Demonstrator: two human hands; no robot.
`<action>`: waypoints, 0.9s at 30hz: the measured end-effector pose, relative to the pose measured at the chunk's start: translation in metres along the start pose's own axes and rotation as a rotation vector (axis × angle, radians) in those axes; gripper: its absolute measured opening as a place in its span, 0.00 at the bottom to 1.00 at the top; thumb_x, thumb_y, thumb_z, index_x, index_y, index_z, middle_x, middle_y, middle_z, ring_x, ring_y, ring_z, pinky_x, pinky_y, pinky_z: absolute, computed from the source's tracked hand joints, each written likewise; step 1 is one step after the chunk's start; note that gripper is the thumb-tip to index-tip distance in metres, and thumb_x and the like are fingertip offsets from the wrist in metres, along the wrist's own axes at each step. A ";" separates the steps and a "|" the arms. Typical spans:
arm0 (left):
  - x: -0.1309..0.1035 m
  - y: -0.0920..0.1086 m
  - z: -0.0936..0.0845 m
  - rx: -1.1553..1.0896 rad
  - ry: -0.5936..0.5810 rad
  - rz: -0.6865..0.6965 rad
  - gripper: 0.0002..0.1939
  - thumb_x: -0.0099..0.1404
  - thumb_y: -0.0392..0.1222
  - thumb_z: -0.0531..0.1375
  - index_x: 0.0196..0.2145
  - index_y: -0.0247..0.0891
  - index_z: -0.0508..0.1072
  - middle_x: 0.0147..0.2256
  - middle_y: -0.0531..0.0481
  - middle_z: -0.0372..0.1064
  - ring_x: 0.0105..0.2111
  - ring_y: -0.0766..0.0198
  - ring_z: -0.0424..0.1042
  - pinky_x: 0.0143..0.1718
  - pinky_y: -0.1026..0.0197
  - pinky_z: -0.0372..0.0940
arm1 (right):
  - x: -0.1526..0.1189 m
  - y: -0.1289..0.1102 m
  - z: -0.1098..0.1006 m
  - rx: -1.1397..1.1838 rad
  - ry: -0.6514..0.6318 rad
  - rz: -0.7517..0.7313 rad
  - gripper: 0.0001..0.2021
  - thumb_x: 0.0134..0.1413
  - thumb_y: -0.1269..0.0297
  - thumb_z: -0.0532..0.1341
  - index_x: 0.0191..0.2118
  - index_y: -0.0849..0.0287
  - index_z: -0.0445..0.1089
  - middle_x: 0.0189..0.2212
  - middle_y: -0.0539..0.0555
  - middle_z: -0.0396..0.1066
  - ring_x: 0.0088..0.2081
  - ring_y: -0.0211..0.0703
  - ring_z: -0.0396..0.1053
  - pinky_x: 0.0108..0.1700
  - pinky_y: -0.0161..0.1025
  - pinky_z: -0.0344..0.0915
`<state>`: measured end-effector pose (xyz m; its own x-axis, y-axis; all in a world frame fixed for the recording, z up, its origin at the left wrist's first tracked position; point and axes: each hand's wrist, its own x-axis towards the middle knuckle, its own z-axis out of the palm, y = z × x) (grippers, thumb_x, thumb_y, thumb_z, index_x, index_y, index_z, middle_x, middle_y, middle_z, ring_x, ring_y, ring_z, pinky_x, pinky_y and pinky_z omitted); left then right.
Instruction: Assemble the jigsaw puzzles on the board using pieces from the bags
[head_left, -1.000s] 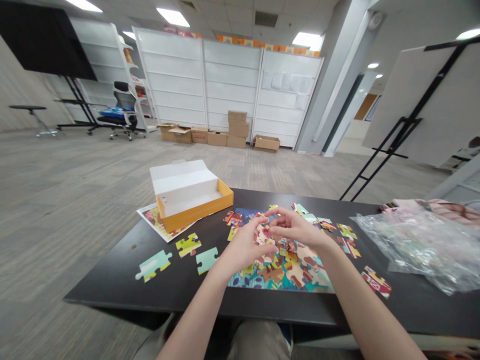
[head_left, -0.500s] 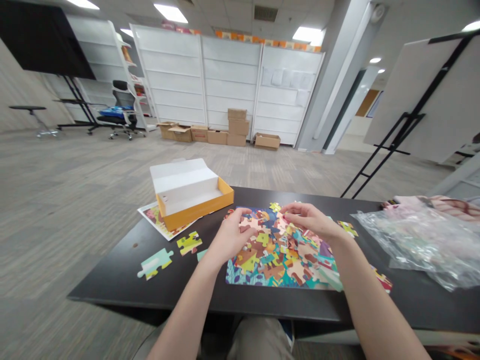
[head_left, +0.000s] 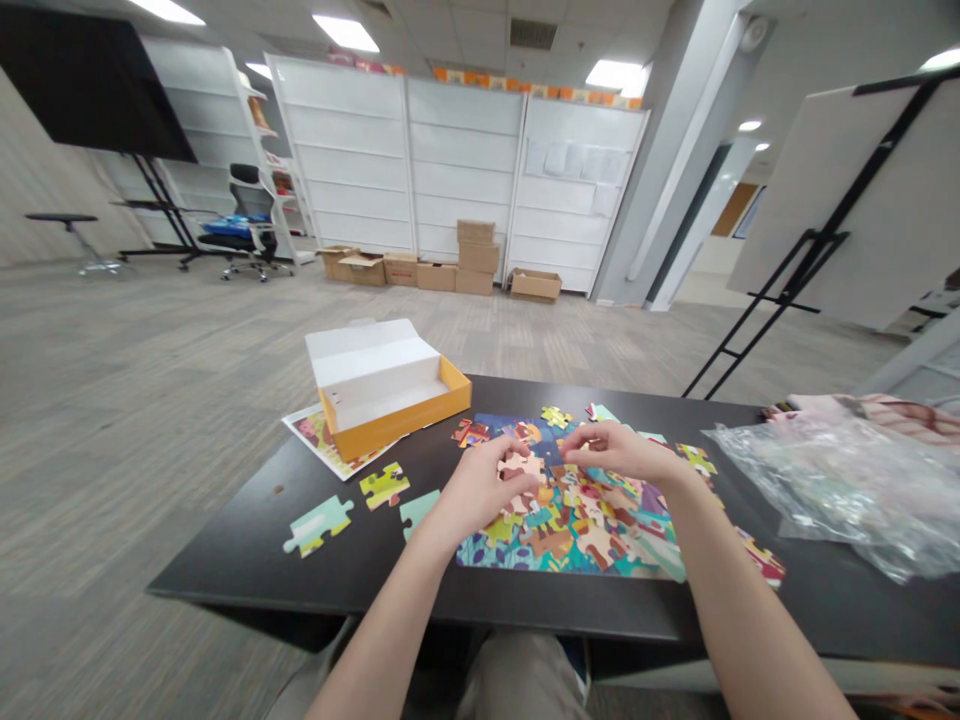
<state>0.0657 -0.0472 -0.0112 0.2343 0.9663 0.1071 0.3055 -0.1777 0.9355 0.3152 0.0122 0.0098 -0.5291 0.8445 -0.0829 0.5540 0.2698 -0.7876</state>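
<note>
My left hand [head_left: 480,485] is over the left part of the picture board, thumb and fingers around a pink and brown puzzle piece [head_left: 523,472]. To its right, my right hand [head_left: 619,450] hovers palm down with fingers bent and apart, and nothing shows between them. Beneath both hands is the colourful picture board [head_left: 480,552], largely covered by a heap of loose jigsaw pieces [head_left: 596,540]. Beyond the fingertips a yellow-green piece [head_left: 556,416] lies near the far edge. A red and purple piece [head_left: 470,432] sits by the board's upper left corner.
An open yellow box [head_left: 405,415] stands at the back left on a printed sheet [head_left: 311,430]. Several loose pieces, including a mint-green one [head_left: 319,524], lie left on the black table [head_left: 247,550]. A clear plastic bag [head_left: 832,490] covers the right side.
My left hand has shifted right and slightly down, and the pink and brown piece has moved with it. The right hand's fingers have dropped a little; a pink piece no longer shows at their tips.
</note>
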 end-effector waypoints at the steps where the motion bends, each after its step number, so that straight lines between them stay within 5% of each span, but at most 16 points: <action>1: 0.001 0.000 0.002 -0.022 -0.015 0.008 0.13 0.55 0.41 0.66 0.40 0.40 0.75 0.31 0.52 0.74 0.29 0.61 0.73 0.32 0.62 0.67 | 0.001 -0.004 0.003 0.043 0.007 -0.011 0.19 0.53 0.46 0.66 0.38 0.59 0.79 0.32 0.53 0.77 0.32 0.40 0.70 0.33 0.36 0.66; 6: 0.005 -0.006 0.009 -0.020 -0.035 0.085 0.19 0.53 0.42 0.69 0.44 0.40 0.74 0.41 0.50 0.76 0.38 0.59 0.74 0.40 0.60 0.67 | 0.007 -0.018 0.022 0.229 -0.132 -0.027 0.19 0.52 0.49 0.68 0.42 0.59 0.75 0.32 0.52 0.75 0.29 0.36 0.68 0.30 0.33 0.63; 12: 0.005 -0.008 0.009 -0.064 -0.099 0.055 0.25 0.52 0.41 0.69 0.48 0.40 0.72 0.40 0.49 0.75 0.35 0.60 0.74 0.37 0.60 0.68 | 0.010 -0.013 0.023 0.245 -0.076 -0.020 0.16 0.50 0.52 0.70 0.37 0.60 0.74 0.28 0.50 0.73 0.28 0.35 0.66 0.29 0.33 0.61; 17: 0.003 -0.002 -0.009 -0.030 -0.096 0.034 0.25 0.51 0.34 0.67 0.49 0.40 0.73 0.39 0.47 0.76 0.43 0.55 0.75 0.42 0.58 0.69 | 0.005 -0.008 0.009 0.165 0.021 -0.021 0.17 0.52 0.50 0.68 0.37 0.61 0.76 0.28 0.51 0.73 0.28 0.36 0.66 0.29 0.33 0.60; 23: 0.000 -0.008 -0.031 0.152 -0.178 0.008 0.12 0.53 0.38 0.66 0.38 0.37 0.75 0.38 0.49 0.77 0.38 0.58 0.75 0.40 0.60 0.68 | 0.002 -0.007 0.010 0.103 -0.255 -0.019 0.18 0.50 0.49 0.69 0.35 0.62 0.79 0.25 0.50 0.72 0.25 0.34 0.63 0.28 0.33 0.59; 27: -0.005 -0.013 -0.031 0.147 -0.322 0.044 0.09 0.55 0.39 0.65 0.36 0.37 0.77 0.34 0.51 0.77 0.33 0.61 0.74 0.34 0.64 0.66 | 0.005 -0.007 0.016 0.027 -0.307 -0.029 0.16 0.49 0.52 0.70 0.34 0.61 0.81 0.22 0.49 0.72 0.23 0.33 0.61 0.26 0.32 0.57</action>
<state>0.0320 -0.0441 -0.0139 0.5223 0.8527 0.0126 0.4123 -0.2655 0.8715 0.2983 0.0076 0.0056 -0.7159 0.6565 -0.2377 0.5212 0.2760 -0.8076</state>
